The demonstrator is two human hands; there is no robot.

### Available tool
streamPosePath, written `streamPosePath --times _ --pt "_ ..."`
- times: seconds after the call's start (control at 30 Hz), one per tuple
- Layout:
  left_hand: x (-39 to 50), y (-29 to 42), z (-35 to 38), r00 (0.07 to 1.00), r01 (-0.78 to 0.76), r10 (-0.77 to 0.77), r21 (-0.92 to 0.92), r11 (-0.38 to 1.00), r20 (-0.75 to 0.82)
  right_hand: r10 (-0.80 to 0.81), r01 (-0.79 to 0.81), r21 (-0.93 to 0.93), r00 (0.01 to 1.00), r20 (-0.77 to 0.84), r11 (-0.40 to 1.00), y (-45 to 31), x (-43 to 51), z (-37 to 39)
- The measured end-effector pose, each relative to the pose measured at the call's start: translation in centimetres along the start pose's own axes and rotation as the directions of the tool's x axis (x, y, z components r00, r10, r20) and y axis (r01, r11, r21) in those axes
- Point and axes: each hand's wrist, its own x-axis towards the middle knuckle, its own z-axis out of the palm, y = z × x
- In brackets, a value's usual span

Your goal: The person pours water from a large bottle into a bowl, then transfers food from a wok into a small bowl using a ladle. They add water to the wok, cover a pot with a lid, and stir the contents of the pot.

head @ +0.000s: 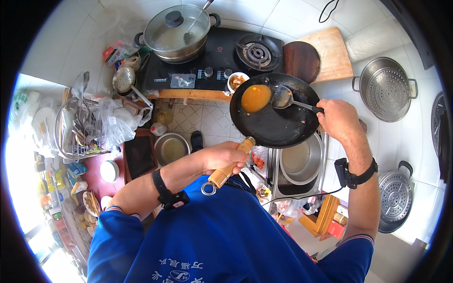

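A black wok [276, 127] is held up off the stove by its wooden handle [226, 171], which my left hand [226, 157] grips. In the wok lies a pool of orange-brown liquid [255, 98], with small bits of food on the metal around it. My right hand [341, 118] holds a metal ladle [283, 98] by its dark grip, and the ladle's bowl rests in the wok beside the liquid. A white bowl of chopped food [237, 82] stands on the stove's front edge, just beyond the wok's rim.
A gas stove [166, 72] bears a lidded steel pot [177, 32] and a bare burner [258, 53]. Cutting boards [334, 53] lean at its right. Below the wok sits a sink [276, 187] holding a steel basin [318, 155]. A strainer [124, 79] and a wire rack [88, 116] stand left.
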Motion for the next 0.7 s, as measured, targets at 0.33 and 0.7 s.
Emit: streamPosePath --times 0.33,0.7 --pt "2.0 2.1 -2.2 0.995 -0.032 0.041 -0.102 0.994 0.091 0.019 -0.019 -0.057 1.0 0.011 0.998 -1.0 2.7 -1.4" --pt "3.1 2.5 -4.3 0.986 -0.04 0.08 -0.262 0.964 0.145 -0.04 0.037 -0.095 0.999 -0.029 0.995 -2.4 4.8 -3.0"
